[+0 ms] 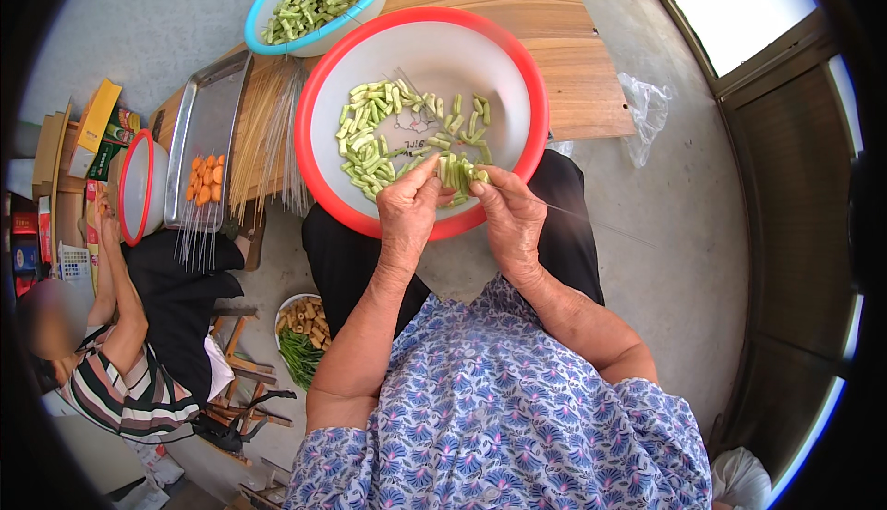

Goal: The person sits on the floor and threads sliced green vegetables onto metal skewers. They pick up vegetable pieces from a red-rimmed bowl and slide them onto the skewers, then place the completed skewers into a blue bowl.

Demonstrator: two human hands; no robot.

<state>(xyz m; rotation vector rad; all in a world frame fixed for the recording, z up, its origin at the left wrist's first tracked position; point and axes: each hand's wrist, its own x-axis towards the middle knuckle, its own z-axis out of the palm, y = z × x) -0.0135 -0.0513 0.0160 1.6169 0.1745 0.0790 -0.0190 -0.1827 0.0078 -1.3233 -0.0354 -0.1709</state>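
A large white basin with a red rim (pixel 421 16) rests at the table's edge, over my lap, holding cut green bean pieces (pixel 367 156). Above its near side, my left hand (pixel 410 201) pinches the left end of a row of bean pieces (pixel 454 172) threaded on thin metal skewers. At the row's right end, my right hand (pixel 509 208) grips a bean piece between thumb and fingers. Thin skewer shafts (pixel 589 220) run out to the right past this hand. A few loose skewers (pixel 416 91) lie inside the basin among the beans.
Left on the wooden table (pixel 568 46) are bare skewers (pixel 274 129) and a metal tray (pixel 181 143) with skewered carrot pieces (pixel 206 179). A blue-rimmed basin (pixel 253 21) of skewered beans stands behind. Another person (pixel 132 330) sits at left; a bowl (pixel 278 316) of vegetables is on the floor.
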